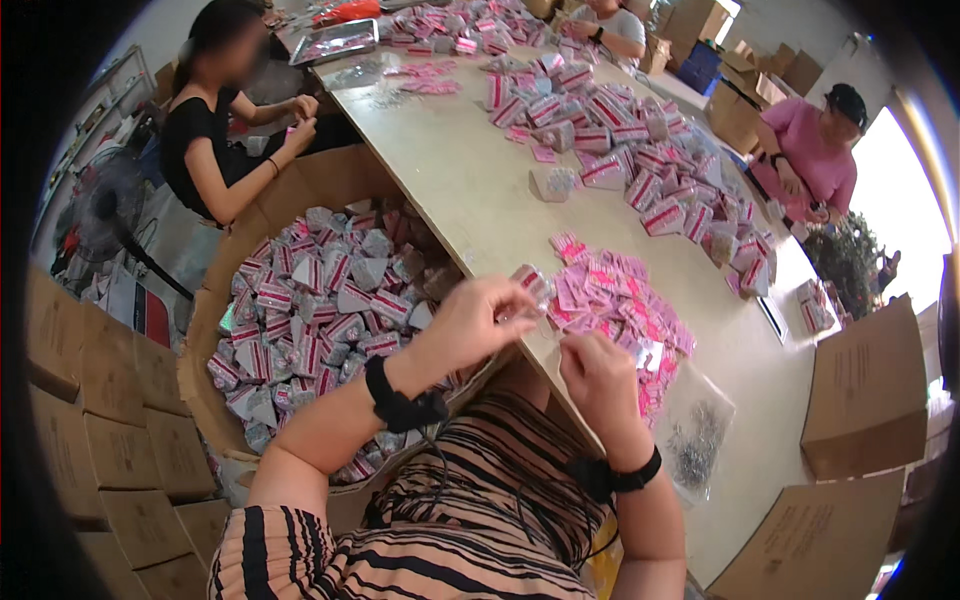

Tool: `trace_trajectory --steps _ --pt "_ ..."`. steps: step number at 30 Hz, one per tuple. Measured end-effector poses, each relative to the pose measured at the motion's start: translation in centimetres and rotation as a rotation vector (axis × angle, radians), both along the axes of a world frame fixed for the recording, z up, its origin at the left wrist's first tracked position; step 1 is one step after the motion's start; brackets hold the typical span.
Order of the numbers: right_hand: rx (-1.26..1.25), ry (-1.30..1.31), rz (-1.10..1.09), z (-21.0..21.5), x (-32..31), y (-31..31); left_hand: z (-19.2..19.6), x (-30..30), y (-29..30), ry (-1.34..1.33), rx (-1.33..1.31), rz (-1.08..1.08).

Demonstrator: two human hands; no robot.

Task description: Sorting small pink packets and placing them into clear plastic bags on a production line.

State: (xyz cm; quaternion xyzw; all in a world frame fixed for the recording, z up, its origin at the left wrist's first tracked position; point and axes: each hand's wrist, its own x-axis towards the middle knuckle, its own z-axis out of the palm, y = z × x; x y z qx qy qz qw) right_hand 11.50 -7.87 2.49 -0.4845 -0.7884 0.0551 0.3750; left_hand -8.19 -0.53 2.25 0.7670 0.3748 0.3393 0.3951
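Observation:
My left hand (475, 322) is at the table's near edge, its fingers curled around a small clear packet with a pink band (533, 284). My right hand (603, 388) is closed at the same edge, a short way to the right; what its fingertips pinch, if anything, is too small to make out. Just beyond both hands lies a loose heap of pink printed cards (615, 300). A clear plastic bag of small dark metal pieces (697, 445) lies flat beside my right wrist.
A big open carton (225, 300) full of pink-banded packets stands left of the table (440, 170). More packets (640, 150) are heaped across the tabletop. Brown cartons (865, 390) flank the right side; others (120, 420) are stacked left. Several people sit or stand around the table.

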Motion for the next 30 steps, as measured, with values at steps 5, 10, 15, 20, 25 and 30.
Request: trace_trajectory --steps 5,10,15,20,25,30 --pt "-0.063 0.172 -0.184 -1.3 0.0 2.3 -3.6 1.3 3.4 0.157 0.408 0.109" --pt "-0.073 0.164 -0.228 -2.8 0.0 3.0 -5.7 3.0 4.6 0.086 0.221 0.003" --pt "-0.099 0.175 -0.247 -2.6 -0.2 3.2 -5.0 2.9 3.7 -0.156 -0.09 0.042" --pt "-0.076 0.172 -0.253 -2.4 -0.3 3.4 -5.2 3.0 3.8 -0.205 -0.118 0.027" --pt "-0.071 0.182 -0.251 -2.1 -0.4 3.5 -4.9 2.9 3.7 -0.217 -0.149 0.02" --pt "-0.056 0.16 -0.26 -2.0 -0.4 3.3 -4.6 2.9 3.2 -0.22 -0.125 0.026"
